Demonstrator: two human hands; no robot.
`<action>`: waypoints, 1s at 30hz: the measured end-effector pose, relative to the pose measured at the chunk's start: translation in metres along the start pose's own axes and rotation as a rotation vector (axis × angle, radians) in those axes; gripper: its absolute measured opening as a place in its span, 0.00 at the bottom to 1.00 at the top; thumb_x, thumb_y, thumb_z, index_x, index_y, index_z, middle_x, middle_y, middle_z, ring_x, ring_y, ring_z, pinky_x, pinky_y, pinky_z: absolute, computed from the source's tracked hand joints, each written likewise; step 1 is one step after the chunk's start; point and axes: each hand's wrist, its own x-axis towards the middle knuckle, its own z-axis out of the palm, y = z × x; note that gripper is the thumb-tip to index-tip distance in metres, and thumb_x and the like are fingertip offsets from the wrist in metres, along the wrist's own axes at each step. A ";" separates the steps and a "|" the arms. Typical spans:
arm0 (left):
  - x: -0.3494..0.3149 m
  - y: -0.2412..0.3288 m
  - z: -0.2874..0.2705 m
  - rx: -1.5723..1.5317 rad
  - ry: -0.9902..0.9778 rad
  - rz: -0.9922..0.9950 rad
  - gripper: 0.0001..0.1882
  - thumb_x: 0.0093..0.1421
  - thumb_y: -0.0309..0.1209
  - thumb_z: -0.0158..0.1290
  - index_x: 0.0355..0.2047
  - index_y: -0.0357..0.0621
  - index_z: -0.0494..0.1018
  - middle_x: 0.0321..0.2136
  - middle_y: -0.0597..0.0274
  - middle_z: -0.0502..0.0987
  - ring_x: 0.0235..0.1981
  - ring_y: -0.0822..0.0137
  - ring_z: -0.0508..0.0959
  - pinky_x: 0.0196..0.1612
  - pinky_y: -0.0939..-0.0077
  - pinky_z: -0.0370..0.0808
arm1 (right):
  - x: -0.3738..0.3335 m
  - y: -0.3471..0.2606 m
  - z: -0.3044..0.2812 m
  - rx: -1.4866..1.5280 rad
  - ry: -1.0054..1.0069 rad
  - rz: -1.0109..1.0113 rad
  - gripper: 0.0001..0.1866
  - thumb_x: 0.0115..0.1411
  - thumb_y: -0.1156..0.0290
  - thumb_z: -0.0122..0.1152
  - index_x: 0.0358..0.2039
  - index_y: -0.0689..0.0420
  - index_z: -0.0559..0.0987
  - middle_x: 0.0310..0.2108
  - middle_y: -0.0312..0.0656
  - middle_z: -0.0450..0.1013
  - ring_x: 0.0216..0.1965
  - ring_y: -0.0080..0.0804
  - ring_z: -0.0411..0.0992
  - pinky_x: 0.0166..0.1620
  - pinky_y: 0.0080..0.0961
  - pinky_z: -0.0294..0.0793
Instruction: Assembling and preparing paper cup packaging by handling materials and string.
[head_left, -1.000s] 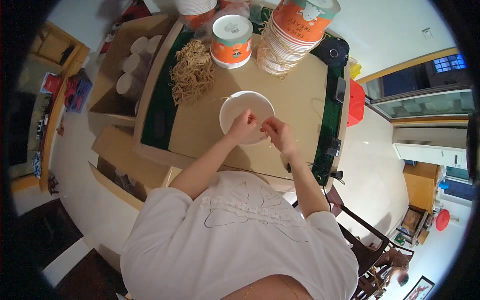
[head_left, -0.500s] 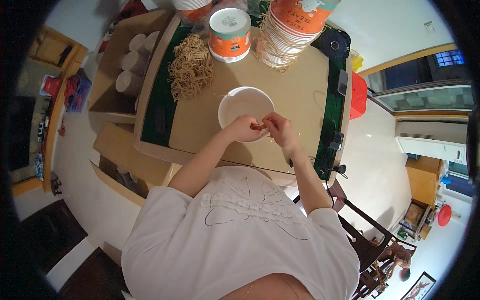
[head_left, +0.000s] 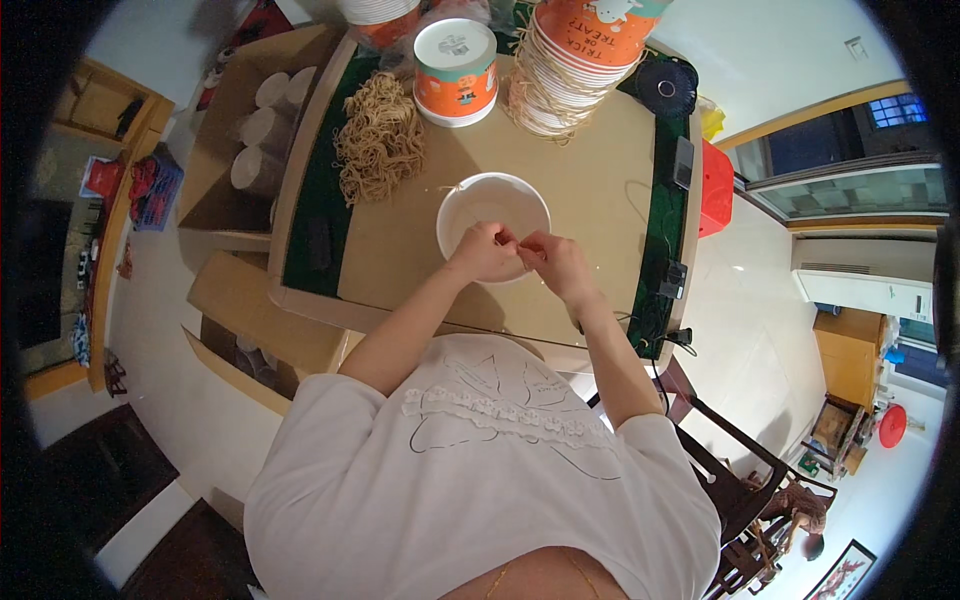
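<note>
A white paper bucket stands mouth up on the cardboard sheet in front of me. Over its near rim, my left hand and my right hand meet, fingertips pinched together. Whatever lies between the fingers is too small to make out. A short bit of tan string shows at the far left of the rim. Beyond the bucket lies a tangled heap of tan strings. Beside that heap, an orange patterned bucket sits upside down. A tall tilted stack of such buckets has strings hanging along its rims.
The cardboard sheet covers most of the table over a green surface. Along the right edge lie a dark round object, a phone-like device and a small black device with cables. Open cardboard boxes with white cups stand at left.
My hands have shifted slightly at the near rim, and the left fingers now point up more. The bucket stays in place.
</note>
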 end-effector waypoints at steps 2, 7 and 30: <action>0.000 0.001 -0.001 -0.033 -0.009 -0.029 0.10 0.49 0.32 0.56 0.30 0.39 0.75 0.26 0.57 0.78 0.29 0.69 0.77 0.34 0.73 0.74 | 0.001 -0.001 0.000 -0.021 -0.052 0.005 0.09 0.55 0.65 0.57 0.31 0.56 0.77 0.27 0.46 0.76 0.29 0.45 0.74 0.33 0.36 0.73; 0.000 -0.006 0.002 -0.187 0.049 0.064 0.09 0.48 0.29 0.57 0.31 0.40 0.73 0.24 0.61 0.75 0.26 0.69 0.75 0.31 0.74 0.72 | 0.003 0.008 0.006 0.186 -0.025 0.067 0.06 0.53 0.70 0.58 0.31 0.57 0.77 0.26 0.45 0.76 0.27 0.37 0.75 0.31 0.31 0.74; -0.016 0.005 0.012 0.092 0.194 0.132 0.08 0.45 0.30 0.59 0.24 0.40 0.77 0.21 0.56 0.74 0.23 0.62 0.76 0.29 0.70 0.73 | 0.002 0.005 0.001 0.024 -0.108 0.050 0.07 0.52 0.71 0.59 0.32 0.56 0.78 0.28 0.43 0.76 0.30 0.37 0.75 0.34 0.29 0.73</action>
